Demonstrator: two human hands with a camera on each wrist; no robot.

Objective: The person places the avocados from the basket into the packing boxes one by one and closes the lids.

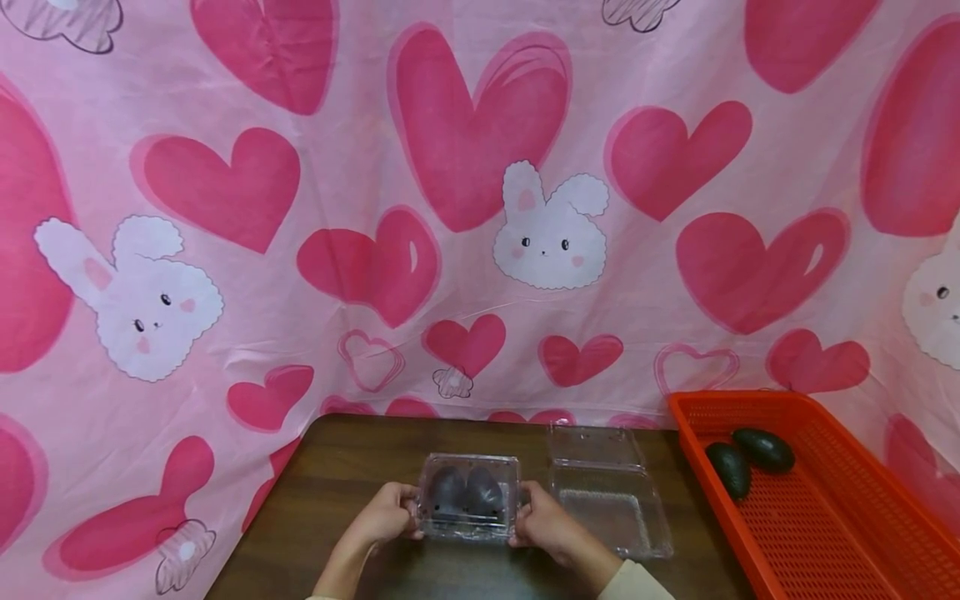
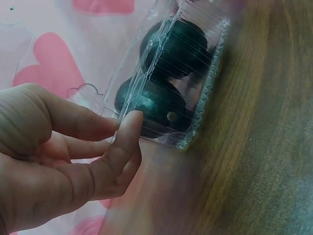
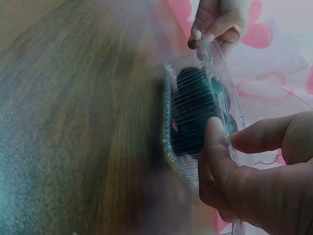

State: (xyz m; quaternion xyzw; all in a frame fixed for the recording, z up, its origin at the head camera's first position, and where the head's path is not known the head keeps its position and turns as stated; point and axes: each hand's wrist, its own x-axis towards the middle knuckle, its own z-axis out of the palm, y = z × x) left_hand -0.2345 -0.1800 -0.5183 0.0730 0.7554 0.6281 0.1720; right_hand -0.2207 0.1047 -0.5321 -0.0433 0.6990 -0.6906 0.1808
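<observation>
Thumb and fingers of the left hand pinch the rim at one end of a clear plastic box, and the right hand pinches the rim at the opposite end; both grips are narrow, with just the thin plastic edge between the fingertips. The box is over the front part of the tabletop, in front of the person. Whether its base touches the wood I cannot tell. Inside, two dark oval fruits sit side by side under a lid that looks closed, though I cannot see whether it is latched.

The shell itself is probably light, springy and rather slick, with most of the weight coming from the fruit. It would likely bow or crack if squeezed hard through the walls, so the rim at both short ends seems a sound place to hold, kept level so the fruits do not roll. A hand beneath would add support.

Just beside the right hand, an open clear container lies on the table. Farther right, an orange-red basket holds two dark green fruits. Behind hangs a pink cloth printed with hearts and rabbits.
</observation>
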